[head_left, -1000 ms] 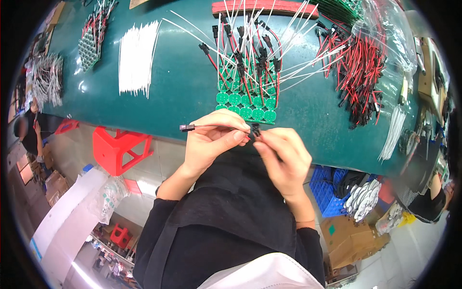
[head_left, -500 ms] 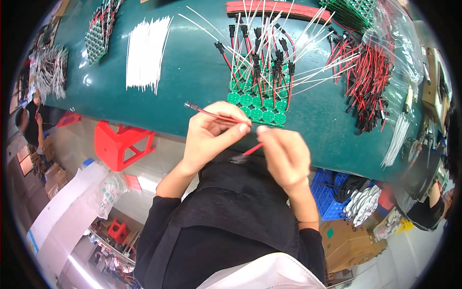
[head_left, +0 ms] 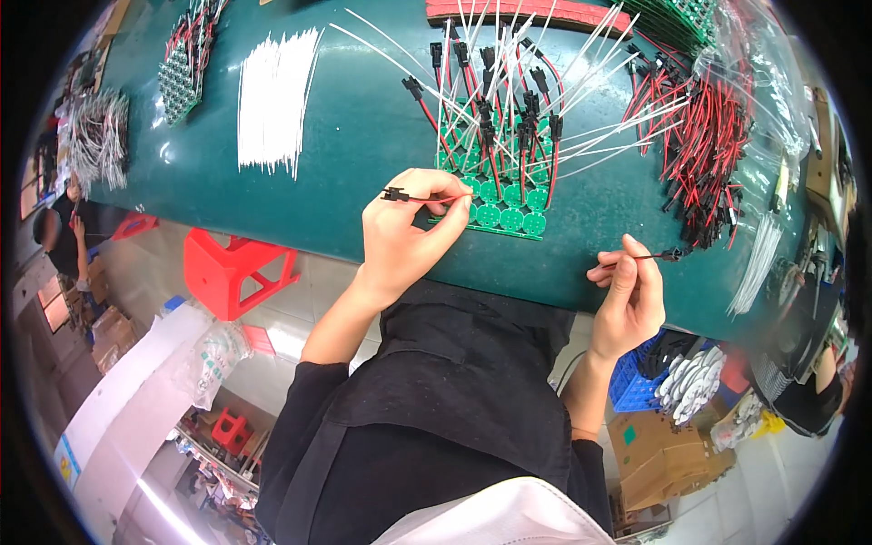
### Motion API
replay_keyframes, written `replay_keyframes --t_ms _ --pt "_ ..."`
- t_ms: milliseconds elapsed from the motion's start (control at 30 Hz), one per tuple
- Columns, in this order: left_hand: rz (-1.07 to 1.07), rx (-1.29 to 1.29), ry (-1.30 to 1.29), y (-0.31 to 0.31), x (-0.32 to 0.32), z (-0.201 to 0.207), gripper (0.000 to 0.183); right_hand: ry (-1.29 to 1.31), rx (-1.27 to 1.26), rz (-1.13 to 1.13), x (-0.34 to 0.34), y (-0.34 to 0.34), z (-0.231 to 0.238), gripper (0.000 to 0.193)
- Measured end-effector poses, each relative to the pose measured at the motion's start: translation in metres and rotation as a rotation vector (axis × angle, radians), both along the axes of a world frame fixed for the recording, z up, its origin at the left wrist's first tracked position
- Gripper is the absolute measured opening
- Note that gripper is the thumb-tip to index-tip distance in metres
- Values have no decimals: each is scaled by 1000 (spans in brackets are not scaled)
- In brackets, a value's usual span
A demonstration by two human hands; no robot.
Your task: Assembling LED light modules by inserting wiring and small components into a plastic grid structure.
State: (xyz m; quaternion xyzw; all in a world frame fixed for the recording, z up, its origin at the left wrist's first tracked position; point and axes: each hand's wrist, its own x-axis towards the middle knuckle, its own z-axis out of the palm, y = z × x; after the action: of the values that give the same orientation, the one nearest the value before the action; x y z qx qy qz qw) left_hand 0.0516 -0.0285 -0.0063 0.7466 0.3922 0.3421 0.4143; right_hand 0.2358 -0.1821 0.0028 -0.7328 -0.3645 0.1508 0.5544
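Note:
My left hand pinches a red-and-black connector cable between thumb and fingers; its black plug points left and its wire end lies over the near edge of a green circuit board panel. Several red-and-black cables with black plugs and many thin white wires stand up out of that panel. Off to the right, my right hand is closed on a second connector cable, whose black plug points right. The fingertips hide part of each cable.
A heap of red-and-black cables lies at the right beside a clear plastic bag. White wires are laid out at the left, more wires at the right edge. A red foam strip lies behind the panel. Below the table stands a red stool.
My hands have moved apart. The right went rightward with its cable, away from the left. My left hand rose slightly and now brings its cable's wire end over the panel.

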Motion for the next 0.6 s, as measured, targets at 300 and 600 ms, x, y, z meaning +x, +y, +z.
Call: replay_keyframes --t_ms 300,600 --pt "19 37 -23 -3 0 -4 16 58 31 -5 3 0 -1 21" --pt "-28 200 68 -1 4 -1 18 55 85 -5 1 1 6 21"
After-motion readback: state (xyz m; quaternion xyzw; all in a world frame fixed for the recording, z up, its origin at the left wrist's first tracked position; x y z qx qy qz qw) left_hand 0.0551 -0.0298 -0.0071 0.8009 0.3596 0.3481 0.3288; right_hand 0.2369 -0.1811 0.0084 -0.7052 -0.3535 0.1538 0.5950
